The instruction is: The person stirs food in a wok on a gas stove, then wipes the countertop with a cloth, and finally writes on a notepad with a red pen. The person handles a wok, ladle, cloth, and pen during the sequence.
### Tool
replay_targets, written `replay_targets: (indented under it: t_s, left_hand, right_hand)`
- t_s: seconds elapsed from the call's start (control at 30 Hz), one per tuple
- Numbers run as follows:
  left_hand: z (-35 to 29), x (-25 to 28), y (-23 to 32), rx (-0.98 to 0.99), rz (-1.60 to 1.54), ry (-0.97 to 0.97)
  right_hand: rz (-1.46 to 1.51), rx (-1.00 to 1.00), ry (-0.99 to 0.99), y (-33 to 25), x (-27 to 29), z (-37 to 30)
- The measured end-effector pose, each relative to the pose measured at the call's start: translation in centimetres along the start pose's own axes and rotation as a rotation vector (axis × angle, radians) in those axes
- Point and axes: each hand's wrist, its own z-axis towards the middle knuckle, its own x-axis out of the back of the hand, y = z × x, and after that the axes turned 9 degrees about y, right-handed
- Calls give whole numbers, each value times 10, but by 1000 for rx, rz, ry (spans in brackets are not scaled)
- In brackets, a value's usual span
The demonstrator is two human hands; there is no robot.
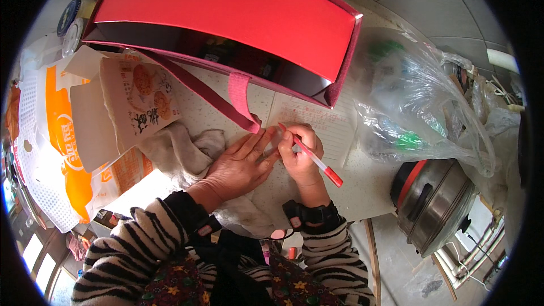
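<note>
My right hand [301, 157] grips a red pen [311, 154] with a clear barrel; its red end points down to the right. The other end of the pen is close to the fingertips of my left hand [241, 164]. That hand lies flat on the table with its fingers stretched out, near the hanging strap [239, 105] of a large red box-shaped bag [226, 5]. Behind my right hand lies a lined sheet of paper [334, 127] with red handwriting, partly covered by the bag. A grey-beige cloth [184, 153] is bunched beside my left wrist.
Clear plastic bags [419, 102] with green and blue things inside stand at the right. Below them is a round metal electric pan [436, 207] with a lid. At the left are an opened printed carton [139, 99] and an orange and white bag [65, 141].
</note>
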Motion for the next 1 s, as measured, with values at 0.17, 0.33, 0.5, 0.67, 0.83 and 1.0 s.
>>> replay_targets:
  t_s: [0.17,0.33,0.5,0.67,0.83,1.0]
  left_hand:
    - [1,0,-1,8,-14,-5]
    - [1,0,-1,9,-29,-1]
    - [1,-1,-2,6,-22,12]
    - [2,1,-3,0,-20,2]
    - [4,3,-2,-6,8,3]
    - [5,3,-3,-4,-3,16]
  right_hand:
    - [-2,24,-8,0,-2,2]
    - [-10,29,-22,-1,0,4]
    - [-13,26,-28,-1,0,4]
    - [31,42,6,0,-1,4]
    - [-1,-14,-30,0,0,3]
    - [-3,3,11,0,-2,4]
